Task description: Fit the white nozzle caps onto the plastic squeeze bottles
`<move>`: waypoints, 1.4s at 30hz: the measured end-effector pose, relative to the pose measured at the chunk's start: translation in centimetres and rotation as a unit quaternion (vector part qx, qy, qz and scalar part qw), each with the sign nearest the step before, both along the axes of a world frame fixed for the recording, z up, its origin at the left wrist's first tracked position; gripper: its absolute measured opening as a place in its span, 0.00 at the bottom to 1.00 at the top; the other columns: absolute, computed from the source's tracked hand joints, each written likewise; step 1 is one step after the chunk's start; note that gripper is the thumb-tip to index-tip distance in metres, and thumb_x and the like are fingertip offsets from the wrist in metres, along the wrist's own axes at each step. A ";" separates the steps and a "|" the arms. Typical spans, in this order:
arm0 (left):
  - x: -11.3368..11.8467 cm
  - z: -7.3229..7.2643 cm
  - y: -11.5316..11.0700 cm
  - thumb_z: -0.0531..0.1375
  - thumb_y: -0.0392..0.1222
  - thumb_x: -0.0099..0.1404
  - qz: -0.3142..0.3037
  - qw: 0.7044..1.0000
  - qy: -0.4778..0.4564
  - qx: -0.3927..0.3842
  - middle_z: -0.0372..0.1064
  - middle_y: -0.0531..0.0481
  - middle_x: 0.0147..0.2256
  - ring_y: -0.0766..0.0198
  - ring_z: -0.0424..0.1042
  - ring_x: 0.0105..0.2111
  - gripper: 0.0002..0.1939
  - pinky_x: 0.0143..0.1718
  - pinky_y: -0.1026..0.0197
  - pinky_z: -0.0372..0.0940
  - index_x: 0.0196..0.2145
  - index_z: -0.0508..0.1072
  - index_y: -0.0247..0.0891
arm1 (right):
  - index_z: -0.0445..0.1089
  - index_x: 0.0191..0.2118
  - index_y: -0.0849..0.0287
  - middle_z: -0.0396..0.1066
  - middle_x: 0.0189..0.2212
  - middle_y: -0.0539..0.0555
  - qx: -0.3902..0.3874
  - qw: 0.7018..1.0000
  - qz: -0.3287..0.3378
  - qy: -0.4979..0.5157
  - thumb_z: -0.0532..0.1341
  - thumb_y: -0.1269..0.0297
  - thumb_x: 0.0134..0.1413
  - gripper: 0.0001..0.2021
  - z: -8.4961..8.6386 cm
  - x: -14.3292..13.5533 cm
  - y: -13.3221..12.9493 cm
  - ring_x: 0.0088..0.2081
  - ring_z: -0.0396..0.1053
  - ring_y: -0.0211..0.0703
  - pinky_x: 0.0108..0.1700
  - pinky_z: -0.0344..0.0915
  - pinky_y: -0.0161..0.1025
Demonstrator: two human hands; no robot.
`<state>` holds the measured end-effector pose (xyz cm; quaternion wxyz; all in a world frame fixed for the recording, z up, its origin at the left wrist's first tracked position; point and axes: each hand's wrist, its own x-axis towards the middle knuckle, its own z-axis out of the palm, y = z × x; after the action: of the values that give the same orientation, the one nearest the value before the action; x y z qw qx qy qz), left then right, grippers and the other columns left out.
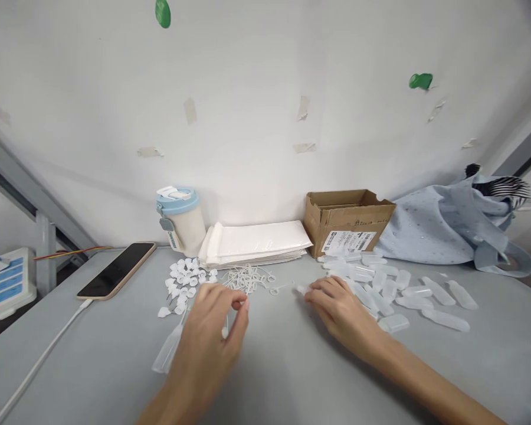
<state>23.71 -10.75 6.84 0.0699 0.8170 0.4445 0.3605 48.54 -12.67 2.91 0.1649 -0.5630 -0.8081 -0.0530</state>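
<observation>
My left hand is over the table's left-middle, fingers bent, thumb apart from the curled fingers, with nothing visible between them. A clear flat bottle lies beside and partly under it, and a small white piece shows below the thumb gap. My right hand is closed at the edge of a pile of clear flat bottles; its fingertips grip a small translucent bottle end, most of which the fingers hide. Ahead of my left hand lie white caps and a tangle of thin white loop straps.
Along the wall stand a blue-lidded cup, a stack of white plastic bags and an open cardboard box. A light-blue cloth bag lies at the right. A phone with a charging cable is at the left.
</observation>
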 end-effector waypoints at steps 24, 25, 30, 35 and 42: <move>3.3 -4.9 1.0 0.47 0.28 0.66 -0.051 0.988 0.137 0.052 0.68 0.40 0.48 0.50 0.64 0.49 0.17 0.47 0.45 0.65 0.48 0.68 0.33 | 0.62 0.40 0.54 0.70 0.35 0.50 -0.181 0.861 -0.052 0.472 0.60 0.61 0.56 0.08 2.1 -2.6 -3.7 0.40 0.68 0.43 0.40 0.62 0.37; 3.5 -5.2 1.3 0.47 0.27 0.64 -0.055 0.986 0.146 0.052 0.68 0.40 0.50 0.48 0.63 0.51 0.18 0.47 0.44 0.65 0.47 0.69 0.34 | 0.63 0.40 0.54 0.70 0.35 0.50 -0.177 0.864 -0.050 0.469 0.60 0.61 0.56 0.07 2.1 -2.6 -3.7 0.39 0.68 0.43 0.41 0.62 0.38; 4.3 -6.0 2.1 0.47 0.22 0.60 -0.083 0.981 0.170 0.040 0.69 0.44 0.51 0.49 0.61 0.54 0.22 0.47 0.45 0.65 0.46 0.71 0.37 | 0.64 0.40 0.54 0.71 0.35 0.50 -0.171 0.875 -0.038 0.451 0.58 0.63 0.57 0.06 2.4 -2.6 -3.9 0.40 0.69 0.43 0.41 0.63 0.38; 4.0 -5.2 2.1 0.45 0.23 0.64 -0.095 0.984 0.149 0.022 0.71 0.44 0.40 0.55 0.68 0.43 0.19 0.41 0.51 0.68 0.40 0.72 0.36 | 0.65 0.40 0.56 0.72 0.37 0.52 -0.169 0.889 -0.032 0.425 0.58 0.66 0.57 0.05 2.5 -2.7 -4.1 0.40 0.68 0.44 0.42 0.63 0.39; 3.7 -4.2 1.0 0.49 0.32 0.68 -0.100 0.992 0.076 -0.003 0.70 0.48 0.34 0.59 0.70 0.35 0.11 0.37 0.56 0.69 0.37 0.71 0.37 | 0.65 0.41 0.56 0.73 0.38 0.52 -0.185 0.897 -0.009 0.401 0.57 0.69 0.57 0.06 2.3 -2.7 -4.3 0.42 0.69 0.44 0.44 0.64 0.39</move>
<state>27.40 -9.78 2.69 0.0737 0.8823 0.3656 0.2870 45.87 -16.96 5.22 0.3677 -0.5644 -0.6633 0.3260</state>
